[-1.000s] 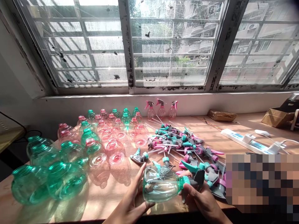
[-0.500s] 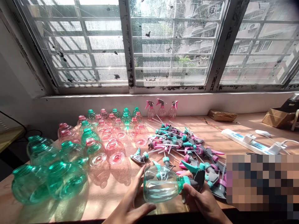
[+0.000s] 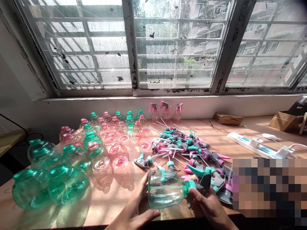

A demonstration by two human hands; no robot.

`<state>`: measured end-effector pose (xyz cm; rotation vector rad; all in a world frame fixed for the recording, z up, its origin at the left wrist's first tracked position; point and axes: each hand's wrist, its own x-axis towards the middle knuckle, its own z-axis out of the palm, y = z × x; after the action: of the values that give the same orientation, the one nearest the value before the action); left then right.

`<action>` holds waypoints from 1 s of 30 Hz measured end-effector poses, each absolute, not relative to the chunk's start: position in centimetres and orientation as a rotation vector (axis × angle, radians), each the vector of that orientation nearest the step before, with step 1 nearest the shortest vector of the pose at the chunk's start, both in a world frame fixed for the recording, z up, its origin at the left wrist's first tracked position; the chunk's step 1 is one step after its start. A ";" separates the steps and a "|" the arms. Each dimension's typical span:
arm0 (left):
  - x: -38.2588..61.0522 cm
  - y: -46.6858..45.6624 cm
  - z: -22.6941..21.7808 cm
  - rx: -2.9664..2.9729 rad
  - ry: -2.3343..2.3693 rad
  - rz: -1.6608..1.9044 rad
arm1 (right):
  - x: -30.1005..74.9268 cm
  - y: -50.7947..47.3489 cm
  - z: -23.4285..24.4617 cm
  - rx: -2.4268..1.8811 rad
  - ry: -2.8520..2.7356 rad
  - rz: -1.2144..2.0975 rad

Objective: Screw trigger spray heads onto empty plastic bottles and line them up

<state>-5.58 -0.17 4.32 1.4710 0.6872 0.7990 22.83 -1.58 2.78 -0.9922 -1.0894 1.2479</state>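
My left hand [image 3: 135, 204] cups the body of a clear, teal-tinted plastic spray bottle [image 3: 165, 189] from below and the side. My right hand [image 3: 207, 204] grips the bottle's neck, where a teal and grey trigger spray head [image 3: 203, 182] sits. The fingers of that hand hide part of the head. Just beyond my hands lies a loose heap of teal, pink and grey trigger heads [image 3: 182, 150] with thin dip tubes. Rows of empty teal and pink bottles [image 3: 100, 150] lie to the left.
Three assembled pink spray bottles [image 3: 165, 111] stand against the wall under a barred window [image 3: 177, 44]. A white power strip [image 3: 247, 143] and a cardboard box [image 3: 285, 120] are on the wooden table [image 3: 240, 126] at the right. A pixelated patch covers the lower right.
The bottle has shifted slightly to the right and turned a little between my hands. The fingers of my left hand have moved slightly along it.
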 end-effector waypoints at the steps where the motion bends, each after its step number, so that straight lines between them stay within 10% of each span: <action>1: -5.5 -0.1 4.3 1.471 0.666 0.790 | 22.8 -1.6 2.8 -0.988 -1.080 1.244; 30: -5.8 -0.1 4.4 1.503 0.658 0.814 | 22.7 -1.7 2.8 -0.949 -1.014 1.291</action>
<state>-5.77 -0.08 4.40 1.5032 0.6581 0.8139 22.66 -1.69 2.78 -0.9489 -1.0139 1.2907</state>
